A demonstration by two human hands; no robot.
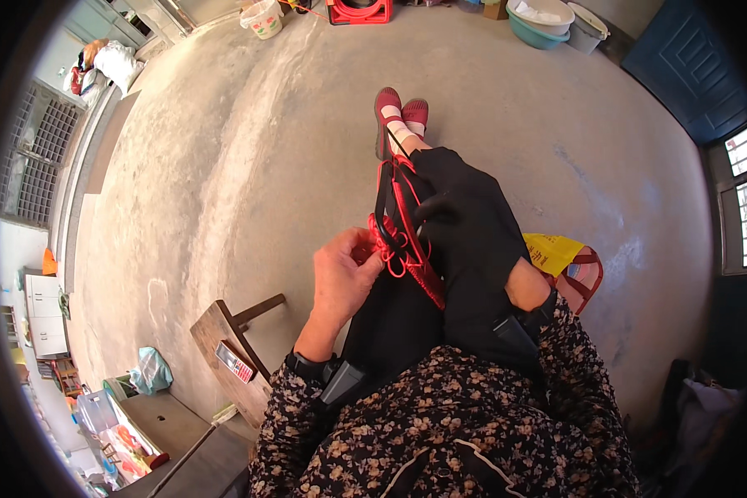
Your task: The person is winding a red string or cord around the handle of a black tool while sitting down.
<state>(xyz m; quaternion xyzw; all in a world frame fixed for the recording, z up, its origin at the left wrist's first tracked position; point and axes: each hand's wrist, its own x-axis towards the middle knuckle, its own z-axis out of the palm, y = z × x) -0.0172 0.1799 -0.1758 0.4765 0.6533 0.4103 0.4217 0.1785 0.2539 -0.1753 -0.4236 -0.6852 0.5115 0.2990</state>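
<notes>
My left hand pinches a bunch of looped red cord between thumb and fingers, above my lap. A long red woven band slants down from the bunch across my black trousers. Black straps run up from the cord toward my crossed ankles, and red edging lies along them. At the right, the bare wrist end of my right hand shows beside my knee. Its fingers cannot be made out against the black cloth.
A small wooden bench with a phone-like keypad device stands at the left. Right of my leg, a yellow bag lies on a red-framed stool. Basins and a bucket stand at the far right.
</notes>
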